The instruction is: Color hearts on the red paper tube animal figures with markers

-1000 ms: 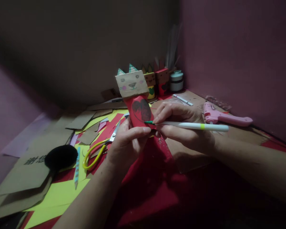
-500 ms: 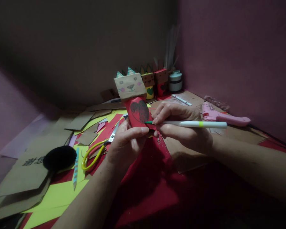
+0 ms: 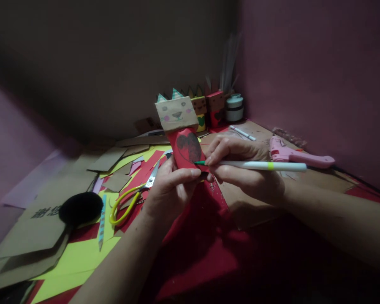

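My left hand (image 3: pixel 169 190) is closed round the bottom of a paper cat figure (image 3: pixel 181 128). The figure has a tan box head with a drawn face, teal striped ears and a red body. A dark scribbled heart sits on the red body. My right hand (image 3: pixel 240 169) pinches a white marker pen (image 3: pixel 256 165) with a green tip and a yellow band. The green tip touches the lower right edge of the heart. Both hands are above a red sheet (image 3: pixel 205 253) on the work surface.
Yellow-handled scissors (image 3: pixel 129 197) lie left of my left hand among paper and cardboard scraps (image 3: pixel 114 162). A black pompom (image 3: pixel 80 208) rests on brown card. A pink glue gun (image 3: pixel 299 156) lies at right. Two similar box figures (image 3: pixel 209 109), a small jar (image 3: pixel 234 107) and another pen (image 3: pixel 242 132) stand in the corner.
The figure and pen shifted slightly left, then back right; the pen tip stays at the heart's lower right edge. Both grips are unchanged.
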Tool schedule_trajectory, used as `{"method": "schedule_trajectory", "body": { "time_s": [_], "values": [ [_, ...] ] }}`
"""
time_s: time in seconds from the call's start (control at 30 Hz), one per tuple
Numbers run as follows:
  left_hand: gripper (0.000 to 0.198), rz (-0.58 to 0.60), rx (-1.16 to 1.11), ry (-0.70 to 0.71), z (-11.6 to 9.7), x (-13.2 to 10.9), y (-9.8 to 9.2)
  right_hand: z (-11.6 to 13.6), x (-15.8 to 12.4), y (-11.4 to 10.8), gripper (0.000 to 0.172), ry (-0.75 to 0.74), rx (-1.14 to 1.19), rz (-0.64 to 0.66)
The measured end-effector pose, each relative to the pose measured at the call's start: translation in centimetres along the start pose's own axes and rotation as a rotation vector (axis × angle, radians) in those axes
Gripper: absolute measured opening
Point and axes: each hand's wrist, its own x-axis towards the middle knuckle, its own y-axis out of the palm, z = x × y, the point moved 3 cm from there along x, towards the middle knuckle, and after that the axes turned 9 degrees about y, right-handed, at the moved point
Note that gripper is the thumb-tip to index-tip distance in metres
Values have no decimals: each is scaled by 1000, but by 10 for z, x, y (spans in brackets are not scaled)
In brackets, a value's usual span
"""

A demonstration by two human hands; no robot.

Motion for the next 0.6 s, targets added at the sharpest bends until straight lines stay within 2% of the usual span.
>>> {"method": "schedule_trajectory", "body": {
  "time_s": [0.13,0.2,0.4,0.6],
  "values": [
    [46,4,-11,11,1,-1,0,0,0,1,13,-28,-20,-2],
    [47,-5,-13,14,2,-1,1,1,0,1,13,-51,-57,4],
    [31,-15,1,16,2,0,2,3,-1,2,18,-113,-109,15],
    [28,-14,9,9,0,0,1,3,-2,0,15,-83,-81,-14]
  ]
}}
